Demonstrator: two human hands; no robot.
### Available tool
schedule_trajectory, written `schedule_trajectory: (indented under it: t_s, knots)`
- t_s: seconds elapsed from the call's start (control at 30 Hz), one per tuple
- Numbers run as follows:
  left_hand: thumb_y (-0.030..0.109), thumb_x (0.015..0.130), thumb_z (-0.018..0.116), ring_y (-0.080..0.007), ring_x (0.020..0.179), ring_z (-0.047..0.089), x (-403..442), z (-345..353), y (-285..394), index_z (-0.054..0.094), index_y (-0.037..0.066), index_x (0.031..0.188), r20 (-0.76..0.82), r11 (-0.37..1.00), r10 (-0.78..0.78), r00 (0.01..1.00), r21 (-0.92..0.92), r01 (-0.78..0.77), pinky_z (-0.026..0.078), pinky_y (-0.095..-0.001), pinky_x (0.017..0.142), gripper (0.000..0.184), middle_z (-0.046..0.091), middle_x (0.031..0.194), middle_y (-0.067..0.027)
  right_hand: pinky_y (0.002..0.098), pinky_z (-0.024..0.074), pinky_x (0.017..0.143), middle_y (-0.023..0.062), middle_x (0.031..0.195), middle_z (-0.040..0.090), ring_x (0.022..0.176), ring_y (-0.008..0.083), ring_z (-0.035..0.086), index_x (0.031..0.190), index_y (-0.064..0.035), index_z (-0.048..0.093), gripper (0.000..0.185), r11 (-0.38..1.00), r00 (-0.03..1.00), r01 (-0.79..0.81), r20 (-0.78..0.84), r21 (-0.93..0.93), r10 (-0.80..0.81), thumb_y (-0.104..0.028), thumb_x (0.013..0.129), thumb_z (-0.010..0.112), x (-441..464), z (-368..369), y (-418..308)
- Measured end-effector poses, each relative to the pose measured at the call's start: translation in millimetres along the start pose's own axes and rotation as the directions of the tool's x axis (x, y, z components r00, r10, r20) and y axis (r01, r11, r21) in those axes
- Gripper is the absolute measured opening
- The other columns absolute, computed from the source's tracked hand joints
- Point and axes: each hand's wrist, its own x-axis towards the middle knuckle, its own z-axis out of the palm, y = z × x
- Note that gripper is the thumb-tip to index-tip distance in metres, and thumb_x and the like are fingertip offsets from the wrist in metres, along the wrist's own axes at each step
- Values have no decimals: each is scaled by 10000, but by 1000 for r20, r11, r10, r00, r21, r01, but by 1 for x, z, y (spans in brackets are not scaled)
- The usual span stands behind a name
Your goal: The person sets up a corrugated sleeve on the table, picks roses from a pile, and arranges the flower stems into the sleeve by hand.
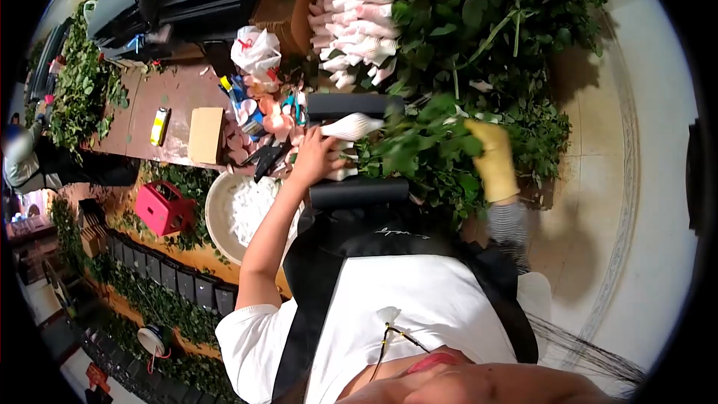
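My left hand (pixel 314 155) is bare and rests at the bud end of a flower wrapped in white netting (pixel 353 127), its fingers against the wrap. More white-netted flowers lie just beneath it, between two dark padded bars (pixel 357 192). My right hand (pixel 492 158) wears a yellow glove and is at the leafy green stems (pixel 426 153) to the right. The leaves near it are blurred, and its fingertips are partly smeared, so its grip cannot be made out.
Pink-white netted flowers (pixel 366 11) are piled at the top with leafy stems. A white tub (pixel 217 217) holds white netting. A red stool (pixel 163 208), cardboard (pixel 205 135), scissors (pixel 299 108) and a white plastic bag (pixel 256 52) are left. Another person (pixel 22 161) is at far left.
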Motion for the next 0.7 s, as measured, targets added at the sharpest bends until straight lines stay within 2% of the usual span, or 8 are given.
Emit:
schedule_trajectory:
  t_s: [0.13, 0.2, 0.23, 0.37, 0.43, 0.53, 0.6, 0.7]
  knots:
    - [324, 641, 842, -370, 1164, 495, 5, -18, 15, 684, 140, 1093, -39, 993, 48, 998, -108, -52, 447, -483, 957, 513, 568, 1165, -139, 423, 538, 704, 139, 837, 673, 756, 318, 640, 1125, -130, 718, 462, 932, 932, -135, 276, -337, 234, 65, 722, 606, -51, 76, -1]
    - [302, 618, 843, -353, 1168, 495, 5, -12, 11, 677, 164, 1125, -140, 989, 143, 980, -17, -147, 450, -478, 947, 552, 550, 1182, -125, 424, 530, 693, 126, 874, 686, 767, 308, 646, 1137, -130, 713, 404, 834, 886, -184, 280, -519, 370, -10, 764, 613, -67, 96, 0]
    - [294, 615, 841, -352, 1166, 495, 7, -13, 8, 676, 163, 1129, -111, 990, 133, 985, -25, -137, 448, -480, 944, 556, 550, 1178, -124, 428, 514, 744, 86, 1039, 685, 931, 274, 648, 1236, -183, 644, 444, 780, 884, -176, 253, -600, 394, -58, 818, 562, -57, 94, -15]
    - [291, 623, 836, -342, 1135, 500, 4, -10, 6, 671, 152, 1120, -80, 994, 93, 992, -57, -98, 432, -475, 933, 542, 546, 1128, -106, 398, 489, 857, 129, 1166, 646, 1101, 312, 575, 1199, -86, 645, 388, 878, 993, -86, 30, -471, 114, -61, 824, 553, -48, 113, -28]
    - [274, 639, 830, -352, 1134, 498, 3, -15, 14, 666, 132, 1141, -58, 991, 110, 992, -64, -114, 435, -469, 942, 548, 545, 1128, -121, 412, 502, 757, 106, 956, 679, 938, 284, 636, 1048, -85, 684, 247, 805, 901, -146, 259, -574, 348, -126, 841, 555, -69, 142, -10]
    - [275, 661, 827, -352, 1098, 509, 1, -18, 13, 660, 126, 1172, -26, 993, 63, 998, -95, -65, 432, -461, 934, 559, 540, 1086, -126, 429, 495, 662, 75, 736, 645, 760, 269, 648, 937, -89, 700, 185, 725, 881, -197, 206, -660, 427, -165, 817, 581, -50, 127, -33]
    - [268, 660, 828, -347, 1083, 517, 4, -15, 11, 660, 140, 1175, -70, 988, 70, 995, -132, -79, 427, -469, 931, 556, 539, 1065, -122, 420, 516, 745, 108, 872, 690, 899, 293, 659, 954, -83, 700, 189, 700, 815, -310, 200, -644, 544, -121, 798, 600, -46, 133, -26]
    - [298, 693, 812, -350, 1154, 492, 5, -15, 7, 638, 165, 1221, -39, 984, 83, 996, -157, -88, 398, -466, 973, 571, 524, 1178, -139, 414, 471, 999, 188, 1246, 627, 1224, 357, 550, 1161, -38, 659, 434, 921, 940, -211, 189, -327, 283, -6, 730, 627, -80, 178, 26]
